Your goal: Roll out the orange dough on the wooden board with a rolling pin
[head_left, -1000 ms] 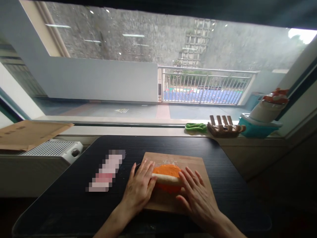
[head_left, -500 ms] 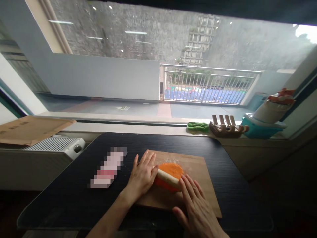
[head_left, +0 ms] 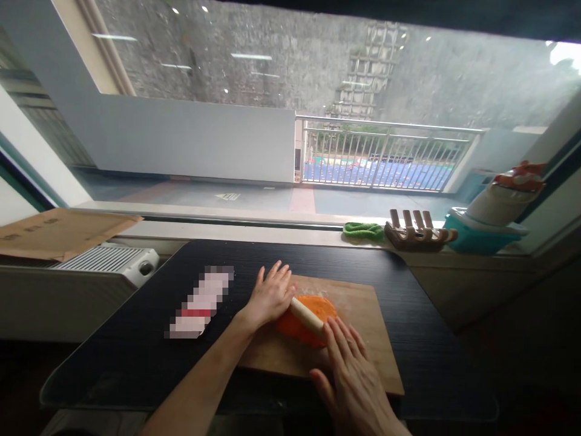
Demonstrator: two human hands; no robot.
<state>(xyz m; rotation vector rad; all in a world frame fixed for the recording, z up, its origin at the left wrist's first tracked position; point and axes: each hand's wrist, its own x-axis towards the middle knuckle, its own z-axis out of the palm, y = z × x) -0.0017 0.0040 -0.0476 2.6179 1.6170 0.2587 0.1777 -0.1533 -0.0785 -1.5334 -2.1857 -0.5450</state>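
Observation:
A pale wooden rolling pin lies slantwise across a flattened sheet of orange dough. Under the dough is a wooden board. My left hand rests on the pin's far left end, its fingers stretched out and pointing away from me. On the near right end lies my right hand, flat, with the fingers extended and the thumb apart. Both ends of the pin are hidden under my hands. White flour dusts the board beyond the dough.
The board lies on a dark table. A blurred-out pinkish item is on its left. Along the windowsill are a green cloth, a brown rack-like object and a teal container. Cardboard covers part of a radiator at left.
My left hand has moved away from me and slightly right. The rolling pin has turned to a steeper slant, and my right hand has shifted a little left.

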